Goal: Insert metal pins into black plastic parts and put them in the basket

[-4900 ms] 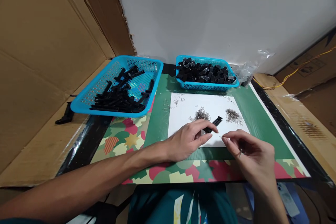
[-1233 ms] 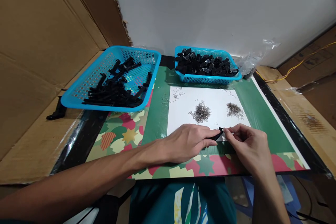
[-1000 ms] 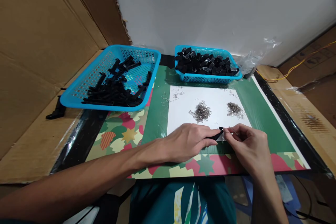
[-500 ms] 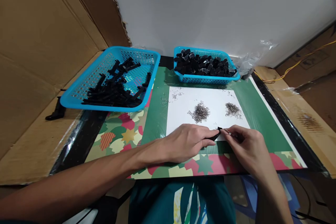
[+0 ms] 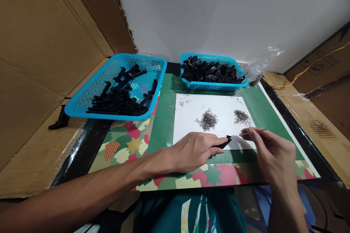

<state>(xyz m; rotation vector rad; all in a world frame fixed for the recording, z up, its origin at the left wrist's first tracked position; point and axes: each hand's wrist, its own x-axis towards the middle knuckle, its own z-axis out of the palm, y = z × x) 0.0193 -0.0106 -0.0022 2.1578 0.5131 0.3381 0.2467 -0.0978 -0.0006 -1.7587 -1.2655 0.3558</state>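
Note:
My left hand (image 5: 195,150) is closed on a small black plastic part (image 5: 225,142), held low over the near edge of a white sheet (image 5: 224,105). To its right, my right hand (image 5: 273,149) pinches a thin metal tool (image 5: 254,131), whose tip points left, apart from the black part. Beyond the hands, two piles of tiny wire pieces lie on the sheet: a larger pile (image 5: 209,119) in the middle and a smaller pile (image 5: 242,117) to the right. A few loose wire pieces (image 5: 182,102) are scattered at the sheet's far left corner.
A blue basket (image 5: 71,106) at the back left holds long black parts. Another blue basket (image 5: 213,86) at the back holds short black pieces. Clear plastic (image 5: 257,69) lies beside it. One black part (image 5: 60,118) rests on cardboard at the left. A yellow cable (image 5: 298,76) runs at the right.
My right hand has moved right, away from the black part, and the metal tool now shows more fully. My left hand still holds the black part. The view has shifted slightly.

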